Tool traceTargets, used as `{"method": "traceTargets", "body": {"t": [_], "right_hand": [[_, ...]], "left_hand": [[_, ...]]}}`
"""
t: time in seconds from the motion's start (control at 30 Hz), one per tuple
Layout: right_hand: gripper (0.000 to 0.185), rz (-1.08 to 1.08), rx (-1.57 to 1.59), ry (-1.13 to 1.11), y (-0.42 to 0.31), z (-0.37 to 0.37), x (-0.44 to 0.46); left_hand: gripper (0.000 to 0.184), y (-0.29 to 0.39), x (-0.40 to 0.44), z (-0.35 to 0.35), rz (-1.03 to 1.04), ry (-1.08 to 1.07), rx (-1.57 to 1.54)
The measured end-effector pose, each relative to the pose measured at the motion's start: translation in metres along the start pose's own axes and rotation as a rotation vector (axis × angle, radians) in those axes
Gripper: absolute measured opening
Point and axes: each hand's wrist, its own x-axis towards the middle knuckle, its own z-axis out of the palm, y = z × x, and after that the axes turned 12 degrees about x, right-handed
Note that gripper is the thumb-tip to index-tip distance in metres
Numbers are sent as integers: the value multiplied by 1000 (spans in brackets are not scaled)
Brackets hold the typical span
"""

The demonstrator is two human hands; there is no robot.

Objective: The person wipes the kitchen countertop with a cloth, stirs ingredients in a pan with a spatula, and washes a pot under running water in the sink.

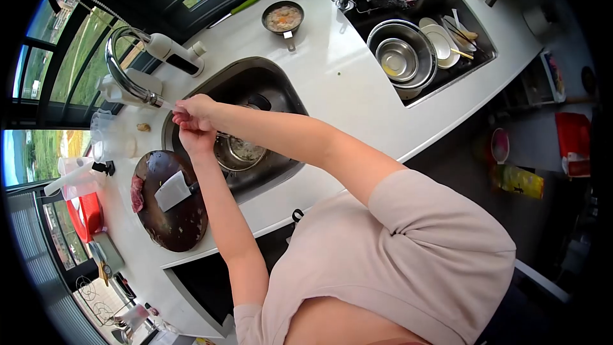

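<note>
Water runs from the curved faucet (118,64) onto my two hands, which meet over the left edge of the dark sink (281,86). My right hand (195,107) is closed, its fingers curled and pressed close to the other hand. Just below it, my left hand (197,137) also has bent, closed fingers. Anything between the hands is hidden. A metal pot (239,154) sits in the sink, partly behind my right forearm. Near my left forearm, a cleaver (172,191) lies on a round dark cutting board (153,225), with raw meat (136,193) at its edge.
A small pan of food (283,19) and a green-handled knife (246,4) are behind the sink. The second sink (482,57) holds metal bowls (397,59) and plates (440,45). Clear plastic containers (108,134) and a red basket (86,216) stand by the window.
</note>
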Motion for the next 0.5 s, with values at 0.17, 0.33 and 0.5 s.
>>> {"method": "traceTargets", "body": {"t": [0.17, 0.33, 0.5], "right_hand": [[31, -587, -181, 160, 40, -9, -7], [22, -1007, -1025, 108, 37, -55, 20], [18, -1094, -1573, -72, 23, -78, 5]], "left_hand": [[25, -8, 18, -16, -38, -295, -19], [25, -15, 34, -44, -84, 125, 156], [27, -22, 30, -57, -176, 381, 303]]}}
